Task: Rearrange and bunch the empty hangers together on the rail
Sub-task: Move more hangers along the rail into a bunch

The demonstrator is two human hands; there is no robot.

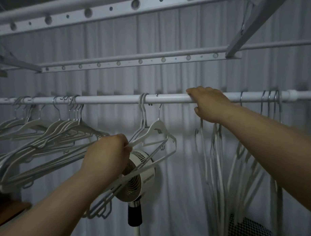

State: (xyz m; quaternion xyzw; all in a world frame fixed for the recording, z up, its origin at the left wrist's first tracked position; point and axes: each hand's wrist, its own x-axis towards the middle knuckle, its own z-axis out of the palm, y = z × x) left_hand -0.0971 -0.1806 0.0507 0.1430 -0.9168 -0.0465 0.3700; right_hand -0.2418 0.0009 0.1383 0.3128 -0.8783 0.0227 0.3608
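Curtain (167,76) in pale pleats hangs behind the rail (106,99), a white tube that crosses the view from edge to edge. Above the rail runs a drying frame (131,61) of white bars pierced with round holes.

Towards the rail's left end hangs the left bunch (51,137) of empty white hangers. Their hooks sit close together, and their shoulders fan out and overlap below the rail. Towards the rail's right end the right hangers (270,103) hang edge-on from metal hooks set just beside each other, with one hook a little apart on their left. More thin hangers (215,151) dangle straight down from the spot on the rail that the right hand covers; their hooks are hidden.

Below the rail's middle stands a white fan (135,178) on a pole, behind the bars of the held hangers. At the rail's middle hang the middle hangers (157,131), a small group on hooks near one another, tilted off vertical.

The right hand (208,103) lies on top of the rail, right of its middle, fingers curled over it and thumb underneath, gripping the tube. The left hand (108,152), below the rail and left of the middle hangers, pinches their lower arms between thumb and curled fingers.
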